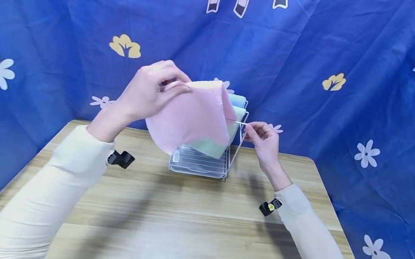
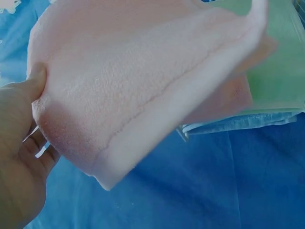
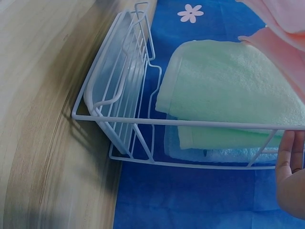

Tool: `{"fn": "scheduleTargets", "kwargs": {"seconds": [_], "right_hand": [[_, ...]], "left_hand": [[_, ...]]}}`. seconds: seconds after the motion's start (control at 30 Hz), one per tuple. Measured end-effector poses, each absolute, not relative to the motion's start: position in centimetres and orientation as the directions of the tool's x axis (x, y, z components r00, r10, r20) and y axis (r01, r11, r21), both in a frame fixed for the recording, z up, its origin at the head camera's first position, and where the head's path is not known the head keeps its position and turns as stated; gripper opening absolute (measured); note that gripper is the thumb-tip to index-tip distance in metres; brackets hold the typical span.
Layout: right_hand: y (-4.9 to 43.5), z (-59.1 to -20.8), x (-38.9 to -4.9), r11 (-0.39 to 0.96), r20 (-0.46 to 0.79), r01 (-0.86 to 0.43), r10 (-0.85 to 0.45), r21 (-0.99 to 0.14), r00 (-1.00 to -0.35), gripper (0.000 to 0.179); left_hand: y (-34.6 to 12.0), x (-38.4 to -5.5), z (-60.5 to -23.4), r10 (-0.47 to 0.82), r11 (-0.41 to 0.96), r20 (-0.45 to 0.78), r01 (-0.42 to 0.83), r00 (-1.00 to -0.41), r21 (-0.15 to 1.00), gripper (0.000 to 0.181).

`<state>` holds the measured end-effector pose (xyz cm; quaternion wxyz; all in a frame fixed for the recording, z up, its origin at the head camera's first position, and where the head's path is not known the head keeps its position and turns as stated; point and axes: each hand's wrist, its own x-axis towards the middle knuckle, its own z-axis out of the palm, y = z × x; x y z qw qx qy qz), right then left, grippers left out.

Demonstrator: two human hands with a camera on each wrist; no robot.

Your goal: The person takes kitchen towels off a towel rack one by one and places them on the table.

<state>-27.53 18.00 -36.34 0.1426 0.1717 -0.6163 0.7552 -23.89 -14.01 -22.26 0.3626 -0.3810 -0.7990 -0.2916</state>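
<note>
A pink towel [image 1: 193,115], soft and short-napped, is held up in front of a white wire rack [image 3: 190,122]; the cloth is doubled over, its open end facing right and its lower outline rounded. The left hand [image 1: 146,92] pinches the towel's left part between thumb and fingers, which lie close together with only the cloth between them. The right hand [image 1: 265,144] has its thumb and fingers closed on a thin, smooth rod at the rack's upper right. Whether the pink towel touches the rack cannot be told. Behind it, a pale green towel [image 3: 224,86] with a plush pile and rounded fold hangs on the rack, a light blue towel [image 1: 237,100] farther back. At the rack's base, parallel wires span a shallow, pale tray [image 3: 114,52]. The rack stands on a wood-grained table [image 1: 180,229] before a creased blue curtain [image 1: 91,5] printed with flowers.
</note>
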Motion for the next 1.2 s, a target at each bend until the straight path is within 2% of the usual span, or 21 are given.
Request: {"fn": "scheduleTargets", "kwargs": {"seconds": [0.2,0.5,0.9,1.2], "right_hand": [[18.0,-36.3,-27.4,-0.193,0.43,-0.423,0.011,-0.885,-0.903,0.032],[18.0,-36.2,-27.5,-0.196,0.434,-0.426,0.002,-0.883,-0.901,0.032],[18.0,-36.3,-27.5,-0.194,0.427,-0.419,-0.001,-0.887,-0.904,0.033],[18.0,-36.3,-27.4,-0.185,0.427,-0.422,0.01,-0.888,-0.904,0.033]], "left_hand": [[-14.9,-23.6,-21.7,0.368,0.519,0.833,0.835,-0.414,0.185,0.013],[-16.7,-23.2,-21.3,0.269,0.549,0.852,0.798,-0.449,0.247,0.01],[-18.5,-22.1,-20.7,0.236,0.567,0.846,0.775,-0.478,0.279,0.009],[-20.3,-21.4,-20.1,0.22,0.583,0.856,0.767,-0.468,0.27,0.013]]}}
